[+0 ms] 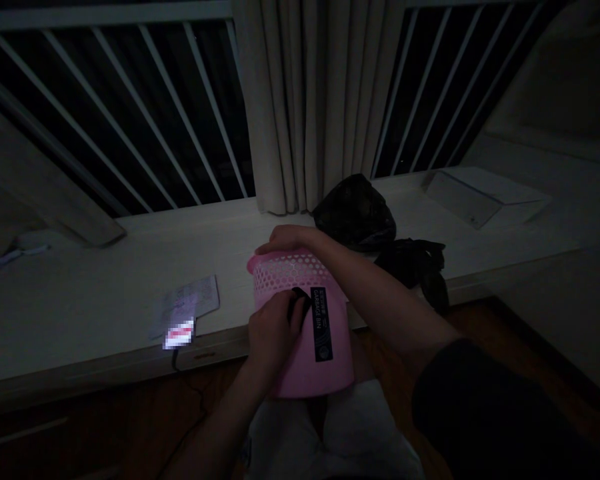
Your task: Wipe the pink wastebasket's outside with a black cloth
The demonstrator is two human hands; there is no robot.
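Grasping bin (305,367) by rim (251,264) with right hand (286,237); pinching black stuff (303,295), perhaps plastic, against bin's wall with left hand (274,327). Holding bin at front edge of ledge (180,243), near bags (355,210) right of bin, with room left of bin toward paper (193,298).

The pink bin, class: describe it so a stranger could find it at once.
From the white ledge below the middle curtain, look to its front edge. The bin is there, right hand at its upper end. Unlike the black bags nearby, it is pink, with honeycomb holes and a GARBAGE BIN label.
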